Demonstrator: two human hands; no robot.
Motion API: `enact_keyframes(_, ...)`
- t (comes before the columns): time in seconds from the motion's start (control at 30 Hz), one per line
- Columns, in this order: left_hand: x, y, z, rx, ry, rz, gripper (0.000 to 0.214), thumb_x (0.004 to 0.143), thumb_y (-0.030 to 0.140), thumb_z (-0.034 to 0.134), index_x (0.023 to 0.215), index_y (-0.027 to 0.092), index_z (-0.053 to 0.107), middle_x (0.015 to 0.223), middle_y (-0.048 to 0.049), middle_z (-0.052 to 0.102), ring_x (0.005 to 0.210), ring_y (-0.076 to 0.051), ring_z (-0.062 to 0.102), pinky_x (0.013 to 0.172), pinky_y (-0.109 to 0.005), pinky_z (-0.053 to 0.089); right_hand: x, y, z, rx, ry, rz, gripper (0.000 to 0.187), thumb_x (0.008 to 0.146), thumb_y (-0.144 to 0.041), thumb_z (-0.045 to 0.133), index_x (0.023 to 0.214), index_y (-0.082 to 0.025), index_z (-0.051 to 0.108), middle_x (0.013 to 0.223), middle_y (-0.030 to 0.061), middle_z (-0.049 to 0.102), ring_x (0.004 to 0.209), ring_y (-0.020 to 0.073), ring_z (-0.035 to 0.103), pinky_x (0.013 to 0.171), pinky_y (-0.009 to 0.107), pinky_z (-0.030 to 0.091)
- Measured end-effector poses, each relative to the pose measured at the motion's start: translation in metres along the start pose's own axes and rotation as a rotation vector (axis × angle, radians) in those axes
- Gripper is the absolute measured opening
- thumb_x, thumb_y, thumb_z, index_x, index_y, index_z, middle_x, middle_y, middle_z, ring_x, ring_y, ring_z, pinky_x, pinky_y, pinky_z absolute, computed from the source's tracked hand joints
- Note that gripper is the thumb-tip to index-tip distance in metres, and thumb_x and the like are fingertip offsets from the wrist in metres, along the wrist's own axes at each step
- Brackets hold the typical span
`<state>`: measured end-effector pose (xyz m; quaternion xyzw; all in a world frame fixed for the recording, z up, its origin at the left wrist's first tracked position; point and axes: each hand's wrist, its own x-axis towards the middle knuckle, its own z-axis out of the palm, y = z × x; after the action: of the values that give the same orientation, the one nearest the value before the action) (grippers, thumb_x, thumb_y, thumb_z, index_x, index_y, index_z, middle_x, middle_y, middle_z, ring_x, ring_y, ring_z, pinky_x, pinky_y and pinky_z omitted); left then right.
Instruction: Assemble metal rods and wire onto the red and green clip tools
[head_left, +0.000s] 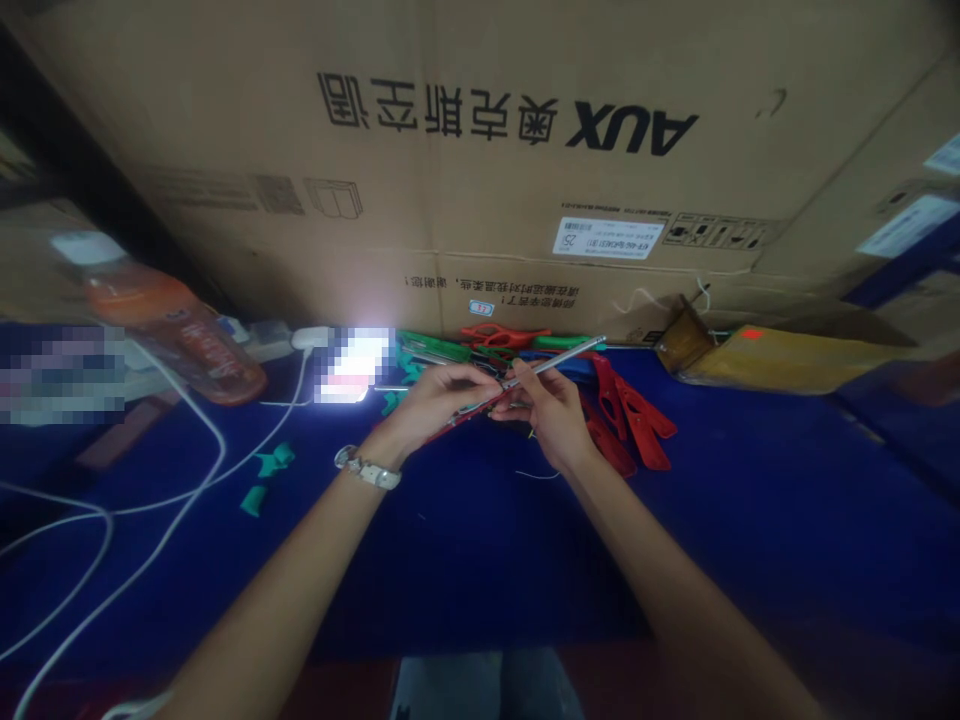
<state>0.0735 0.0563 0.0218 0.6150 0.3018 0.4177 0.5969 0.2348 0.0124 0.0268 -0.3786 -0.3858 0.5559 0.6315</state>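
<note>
Forearms (247,590), R fingers (529,380) clamped on silver rod (566,356), axis diag., tip far-R, L fingers (466,375) can't tell

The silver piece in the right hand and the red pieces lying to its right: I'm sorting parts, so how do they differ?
The silver piece is slim; the red pieces are broader. The silver piece has a shiny, metallic look; the red pieces are plain red. The right hand holds the silver piece, while the red pieces lie on the blue table. Both are elongated.
</note>
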Motion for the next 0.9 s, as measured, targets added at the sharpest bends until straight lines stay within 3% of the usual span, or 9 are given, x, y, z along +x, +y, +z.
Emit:
enact_keyframes(0.23, 0.002, -0.004, 0.002, 0.045, 0.018, 0.007, 0.012, 0.072, 0.029, 0.08, 0.078, 0.019, 0.075, 0.08, -0.0013, 0.074, 0.073, -0.013, 0.065, 0.076, -0.03, 0.052, 0.002, 0.001, -0.002, 0.005, 0.007, 0.027, 0.044, 0.063, -0.053, 0.087, 0.077, -0.016, 0.067, 0.06, -0.0021, 0.068, 0.049, 0.0118, 0.064, 0.052, 0.028, 0.065)
enact_keyframes(0.4, 0.002, 0.01, -0.002, 0.224, 0.022, 0.044, 0.018, 0.077, 0.031, 0.077, 0.088, 0.018, 0.074, 0.09, -0.0045, 0.075, 0.081, -0.016, 0.067, 0.081, -0.032, 0.053, 0.005, 0.002, -0.006, -0.01, 0.013, 0.019, 0.046, 0.065, -0.057, 0.085, 0.076, -0.016, 0.066, 0.058, -0.0018, 0.066, 0.051, 0.0132, 0.066, 0.055, 0.03, 0.066)
enact_keyframes(0.57, -0.019, 0.025, -0.029, 0.5, 0.209, 0.135, 0.029, 0.086, 0.041, 0.068, 0.105, 0.019, 0.07, 0.107, -0.0082, 0.073, 0.096, -0.02, 0.067, 0.091, -0.038, 0.053, 0.007, 0.005, -0.012, -0.029, 0.049, 0.021, 0.045, 0.065, -0.055, 0.086, 0.075, -0.016, 0.066, 0.06, -0.0005, 0.068, 0.051, 0.0135, 0.066, 0.054, 0.03, 0.066)
enact_keyframes(0.77, -0.063, 0.014, -0.07, 0.994, 0.168, 0.197, 0.037, 0.079, 0.042, 0.076, 0.11, 0.022, 0.067, 0.109, -0.0067, 0.066, 0.101, -0.026, 0.061, 0.092, -0.044, 0.049, 0.006, 0.003, -0.014, -0.051, 0.055, 0.03, 0.043, 0.065, -0.05, 0.088, 0.077, -0.015, 0.067, 0.061, 0.0005, 0.068, 0.052, 0.0137, 0.067, 0.054, 0.028, 0.065)
enact_keyframes(0.9, -0.069, 0.007, -0.072, 1.256, 0.198, 0.073, 0.023, 0.086, 0.038, 0.066, 0.099, 0.019, 0.067, 0.102, -0.0095, 0.064, 0.097, -0.029, 0.06, 0.087, -0.044, 0.049, 0.004, 0.002, -0.012, -0.045, 0.069, 0.028, 0.042, 0.063, -0.049, 0.089, 0.074, -0.015, 0.067, 0.062, -0.0002, 0.068, 0.052, 0.0129, 0.067, 0.053, 0.027, 0.064)
